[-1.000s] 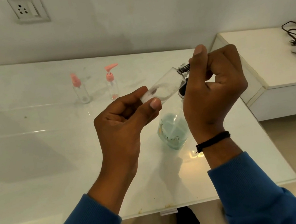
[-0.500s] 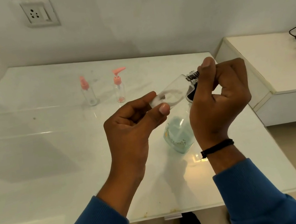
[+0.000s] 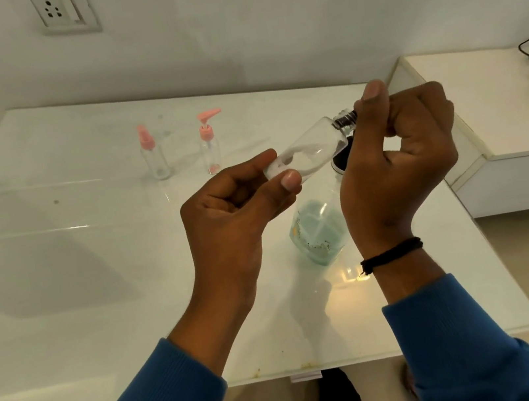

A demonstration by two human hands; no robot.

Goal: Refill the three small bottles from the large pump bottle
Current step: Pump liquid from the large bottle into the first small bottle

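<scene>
Head view: right hand [image 3: 398,158] hides large pump bottle's [image 3: 318,230] pump.

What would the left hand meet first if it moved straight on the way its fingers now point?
Probably the right hand. The left hand points right along the small bottle it pinches, whose neck the right hand holds. Depth is unclear.

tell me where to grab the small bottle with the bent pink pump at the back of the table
Grip the pump bottle round its clear body, below the pink collar, coming from the front with thumb and fingers on either side. It stands upright and slim, and the spout points right, so a hold on the top would likely press the pump. The spray bottle stands apart on its left, leaving room for fingers.
</scene>
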